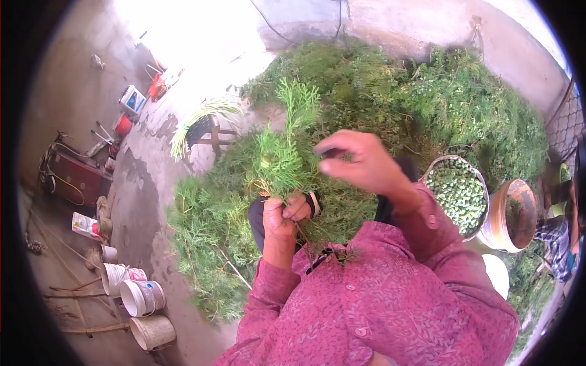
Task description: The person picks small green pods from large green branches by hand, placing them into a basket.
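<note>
My left hand [284,218] is closed round the lower stems of a green leafy sprig [284,155], which points up and away from me. A dark band with a pale edge shows beside its fingers. To the right of the sprig, my right hand [357,161] is raised, its thumb and index finger apart with a gap between them; its other fingers are partly hidden and blurred. Cut stem ends [314,235] stick out below my left hand, in front of the pink patterned shirt [366,293].
Piled green branches [390,91] lie ahead and at the left. Right of me stand a container of small green pieces [456,192] and a tan bucket [510,215]. A small stool [215,137] holds pale green strands [198,119]. White buckets [143,297] line the left.
</note>
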A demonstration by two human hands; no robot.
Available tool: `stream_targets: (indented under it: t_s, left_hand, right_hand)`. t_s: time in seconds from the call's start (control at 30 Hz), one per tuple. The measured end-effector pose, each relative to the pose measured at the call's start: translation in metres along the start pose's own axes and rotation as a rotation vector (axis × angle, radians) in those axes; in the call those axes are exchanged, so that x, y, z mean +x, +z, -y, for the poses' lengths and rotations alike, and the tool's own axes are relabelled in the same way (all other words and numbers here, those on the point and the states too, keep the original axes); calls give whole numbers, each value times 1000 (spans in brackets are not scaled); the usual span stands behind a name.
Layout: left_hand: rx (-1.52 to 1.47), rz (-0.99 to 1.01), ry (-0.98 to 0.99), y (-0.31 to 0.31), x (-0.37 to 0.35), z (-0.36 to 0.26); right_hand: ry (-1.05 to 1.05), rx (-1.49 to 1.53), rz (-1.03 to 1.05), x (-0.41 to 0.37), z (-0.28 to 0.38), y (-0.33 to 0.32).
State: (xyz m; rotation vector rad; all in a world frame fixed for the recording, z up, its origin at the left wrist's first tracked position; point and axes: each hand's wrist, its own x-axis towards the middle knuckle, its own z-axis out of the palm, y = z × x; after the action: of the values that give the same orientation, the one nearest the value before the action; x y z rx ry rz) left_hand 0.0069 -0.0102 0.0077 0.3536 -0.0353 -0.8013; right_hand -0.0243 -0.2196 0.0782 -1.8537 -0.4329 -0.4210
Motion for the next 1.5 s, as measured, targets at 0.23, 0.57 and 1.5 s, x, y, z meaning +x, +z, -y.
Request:
stream_targets:
  t_s: [0.23,0.57,1.5]
  left_hand:
    - [75,-86,55,1,-10,-4]
    - [164,-119,71,6,-9,-10]
    - [584,-457,532,16,19,15]
  right_hand:
    - [-114,-96,33,19,-3,36]
    - [250,199,-17,15,-47,38]
    - [505,495,72,-15,-36,62]
